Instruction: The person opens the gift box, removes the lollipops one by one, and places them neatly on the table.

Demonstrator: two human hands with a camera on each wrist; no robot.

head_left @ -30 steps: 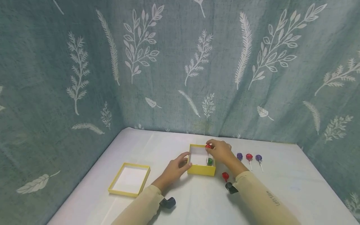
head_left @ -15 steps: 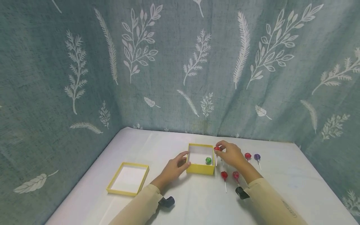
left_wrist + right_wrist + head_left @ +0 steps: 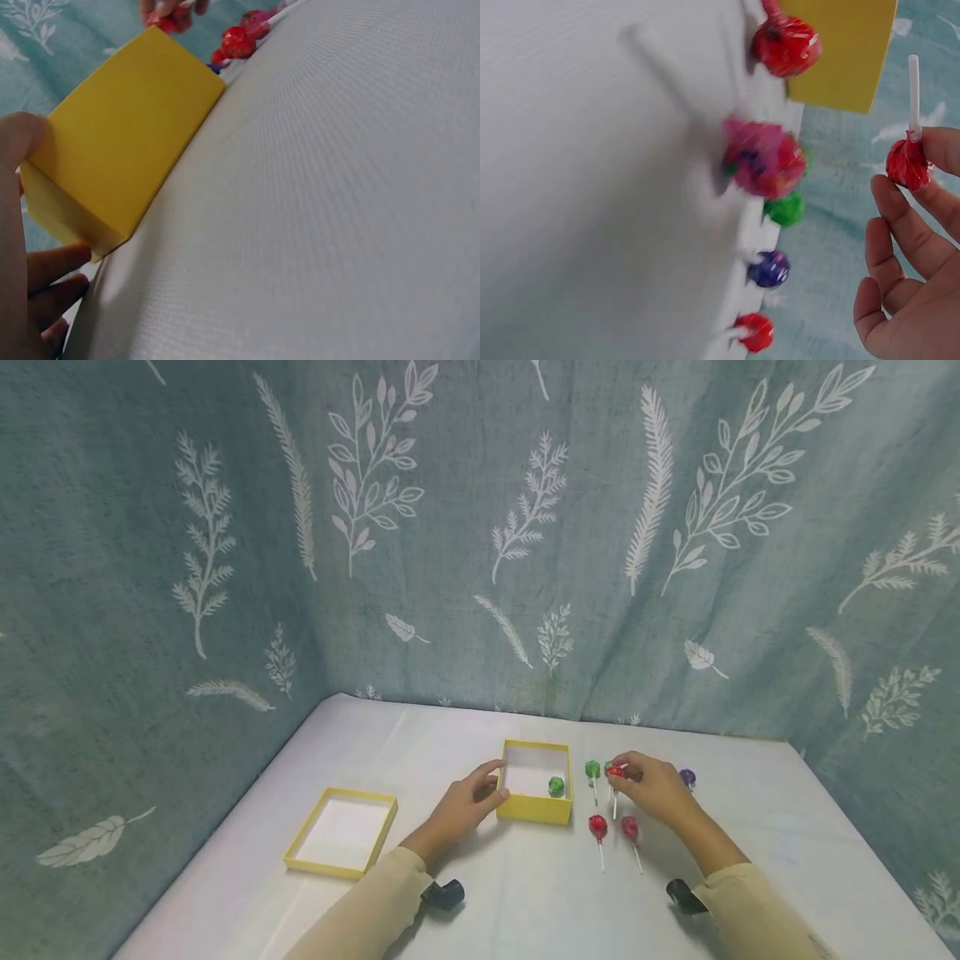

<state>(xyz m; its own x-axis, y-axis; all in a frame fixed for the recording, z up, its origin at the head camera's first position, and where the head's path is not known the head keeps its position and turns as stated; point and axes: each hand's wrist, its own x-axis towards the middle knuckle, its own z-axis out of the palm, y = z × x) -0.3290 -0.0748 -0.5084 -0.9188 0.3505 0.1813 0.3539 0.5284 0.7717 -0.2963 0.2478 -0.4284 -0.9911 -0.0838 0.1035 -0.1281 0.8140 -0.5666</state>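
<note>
My left hand (image 3: 461, 810) holds the left end of a yellow box (image 3: 534, 811), thumb on its front wall and fingers at its side. The box is uncovered, and a green lollipop (image 3: 556, 787) shows inside near the right wall. To the right of the box, my right hand (image 3: 654, 789) pinches a red lollipop (image 3: 615, 772) by its wrapped head between thumb and fingers. The right wrist view shows its white stick (image 3: 914, 90). A green lollipop (image 3: 592, 769) lies between box and hand; another green one (image 3: 608, 765) is partly covered by the held lollipop.
Nearer on the white table (image 3: 525, 902) lie a red lollipop (image 3: 597, 827) and a pink one (image 3: 630, 828). A purple lollipop (image 3: 687, 777) sits beyond my right hand. The yellow-rimmed lid (image 3: 341, 831) lies at left. Patterned curtains (image 3: 450, 527) hang behind.
My right hand has moved right from over the box, carrying the red lollipop out past its right wall. Green lollipops beside the box have come into view. The left hand stays at the box.
</note>
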